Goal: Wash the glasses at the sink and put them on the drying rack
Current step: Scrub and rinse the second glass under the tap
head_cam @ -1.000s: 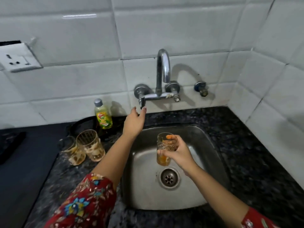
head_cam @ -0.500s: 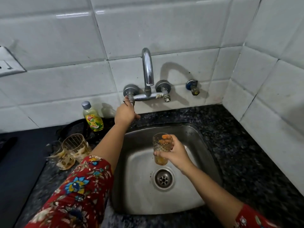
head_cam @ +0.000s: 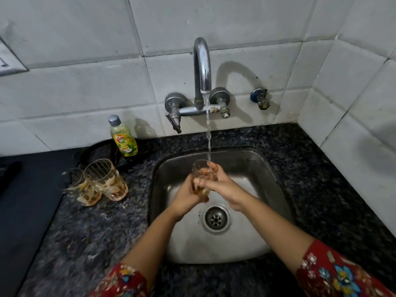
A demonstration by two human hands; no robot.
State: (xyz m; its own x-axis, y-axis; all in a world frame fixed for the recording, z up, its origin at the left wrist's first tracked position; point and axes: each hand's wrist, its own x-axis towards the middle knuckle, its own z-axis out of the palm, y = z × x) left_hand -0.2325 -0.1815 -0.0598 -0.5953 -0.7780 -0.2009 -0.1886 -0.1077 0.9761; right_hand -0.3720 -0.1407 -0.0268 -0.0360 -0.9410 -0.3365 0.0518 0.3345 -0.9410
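Observation:
Water runs from the chrome tap point(head_cam: 201, 67) in a thin stream onto the rim of a patterned glass point(head_cam: 201, 171) held upright over the steel sink point(head_cam: 252, 168). My right hand point(head_cam: 222, 187) grips the glass from the right, fingers wrapped around its side. My left hand point(head_cam: 186, 196) holds its lower part from the left. On the counter left of the sink stand two more patterned glasses point(head_cam: 105, 179), one point(head_cam: 83, 189) partly hidden behind the other.
A bottle of yellow-green dish liquid point(head_cam: 123, 138) stands by the wall next to a dark pan point(head_cam: 96, 153). The speckled black counter point(head_cam: 321, 179) surrounds the sink; a dark stove surface point(head_cam: 23, 200) lies far left. Tiled walls close in behind and on the right. No drying rack shows.
My left hand left the tap's handle and came down onto the glass. Water now flows from the spout. The glass sits slightly higher under the stream.

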